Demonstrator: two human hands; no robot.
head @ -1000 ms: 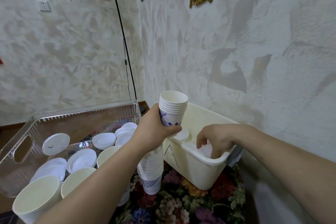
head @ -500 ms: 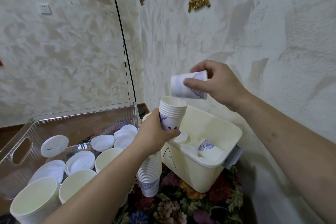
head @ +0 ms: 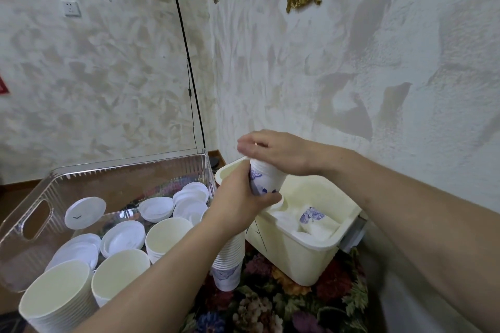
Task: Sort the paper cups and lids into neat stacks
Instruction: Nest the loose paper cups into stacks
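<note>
My left hand (head: 238, 197) grips a tall stack of white paper cups with blue flower prints (head: 263, 180) near its top; the stack's lower part (head: 227, 259) reaches down to the floral cloth. My right hand (head: 276, 151) lies palm down over the top of the stack, covering its mouth and the cup it brought there. A loose printed cup (head: 315, 220) lies inside the cream bin (head: 305, 265). White lids (head: 157, 208) lie scattered in the clear plastic tray (head: 35, 213).
Stacks of wide cream bowls (head: 54, 295) stand at the front left, partly in the tray. A floor lamp's black stem (head: 186, 67) rises behind the tray. The textured wall is close on the right. A floral cloth (head: 270, 303) covers the surface.
My right hand reached into the cream bin, lifted a printed cup above the stack, then came down onto the stack's top. My left hand kept its grip on the stack.
</note>
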